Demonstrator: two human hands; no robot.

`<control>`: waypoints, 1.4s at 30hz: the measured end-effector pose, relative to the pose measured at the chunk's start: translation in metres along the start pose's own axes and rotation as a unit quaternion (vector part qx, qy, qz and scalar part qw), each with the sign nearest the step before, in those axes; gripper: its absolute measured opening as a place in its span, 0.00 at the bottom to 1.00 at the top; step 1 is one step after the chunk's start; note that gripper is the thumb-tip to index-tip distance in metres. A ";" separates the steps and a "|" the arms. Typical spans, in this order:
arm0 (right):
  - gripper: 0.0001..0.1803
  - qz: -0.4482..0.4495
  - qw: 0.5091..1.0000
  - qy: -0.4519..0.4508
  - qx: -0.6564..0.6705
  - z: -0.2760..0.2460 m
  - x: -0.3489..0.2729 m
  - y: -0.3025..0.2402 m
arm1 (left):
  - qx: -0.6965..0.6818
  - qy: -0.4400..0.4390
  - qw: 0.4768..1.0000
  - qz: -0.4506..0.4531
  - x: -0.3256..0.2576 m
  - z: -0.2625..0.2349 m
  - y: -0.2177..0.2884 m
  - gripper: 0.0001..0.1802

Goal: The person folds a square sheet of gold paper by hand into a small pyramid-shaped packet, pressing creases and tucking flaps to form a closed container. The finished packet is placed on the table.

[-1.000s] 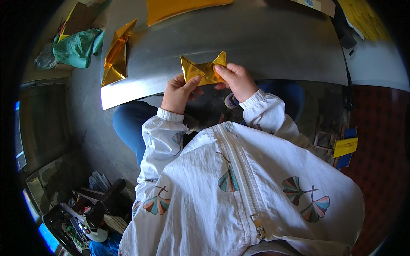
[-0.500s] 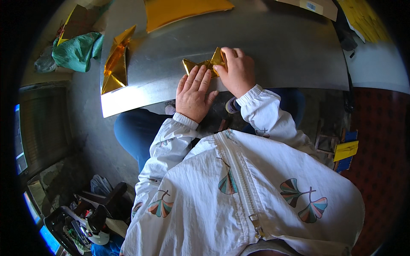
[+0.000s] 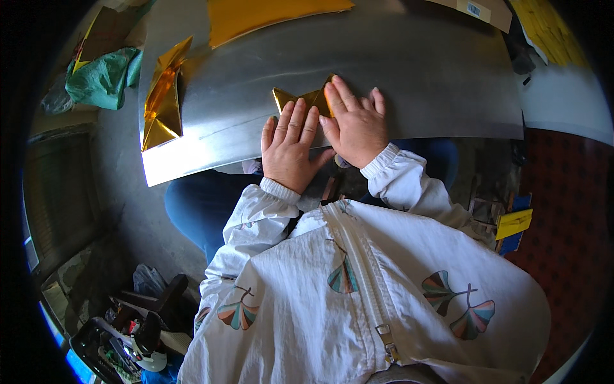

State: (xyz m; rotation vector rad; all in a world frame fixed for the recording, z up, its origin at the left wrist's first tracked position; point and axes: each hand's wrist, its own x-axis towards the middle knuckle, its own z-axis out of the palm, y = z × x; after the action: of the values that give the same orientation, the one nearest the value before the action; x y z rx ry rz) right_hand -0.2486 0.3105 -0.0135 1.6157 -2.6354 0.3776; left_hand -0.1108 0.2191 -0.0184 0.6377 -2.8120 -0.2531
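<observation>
A shiny gold piece of folded paper (image 3: 313, 98) lies on the metal tabletop (image 3: 256, 70) close to its near edge, with two pointed ends standing out. On its left part rest the fingertips of my left hand (image 3: 289, 144), flat and spread. My right hand (image 3: 359, 128) presses its stretched fingers over the right point, thumb on the paper's lower side. Both palms cover part of the fold. Farther left, a finished-looking gold folded boat shape (image 3: 165, 99) lies along the table's left edge, out of reach of both hands.
A flat stack of gold paper sheets (image 3: 275, 16) lies at the table's far edge. A cardboard box (image 3: 476, 9) stands at the far right. Beyond the left edge hangs a green plastic bag (image 3: 105, 77). Lower left is a black basket (image 3: 96, 345) of odds and ends.
My right hand has gone from pinching the right point to lying stretched over it, flattening it. My left hand stays on the paper. The whole view has shifted slightly.
</observation>
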 end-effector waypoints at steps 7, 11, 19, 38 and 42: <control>0.28 0.026 1.000 0.001 0.003 -0.011 0.009 0.002 | -0.022 0.017 1.000 -0.004 0.001 0.000 0.002 0.43; 0.31 -0.046 0.998 -0.005 0.048 -0.007 0.009 -0.006 | -0.020 0.021 1.000 -0.008 -0.001 0.002 0.001 0.42; 0.34 -0.039 0.999 -0.020 0.030 0.002 0.011 0.002 | -0.018 0.017 1.000 -0.011 0.001 0.001 0.002 0.41; 0.26 -0.021 1.000 -0.016 0.012 0.000 0.006 -0.016 | -0.093 0.008 0.996 0.006 -0.003 -0.010 -0.009 0.49; 0.26 -0.041 0.998 -0.029 0.026 0.002 0.009 -0.009 | -0.107 0.026 0.992 -0.054 -0.005 -0.019 -0.019 0.53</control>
State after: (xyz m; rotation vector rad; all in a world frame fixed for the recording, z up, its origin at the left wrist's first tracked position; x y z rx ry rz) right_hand -0.2445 0.2978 -0.0119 1.7703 -2.6117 0.4064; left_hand -0.0933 0.2023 -0.0058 0.7361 -2.6557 -0.5412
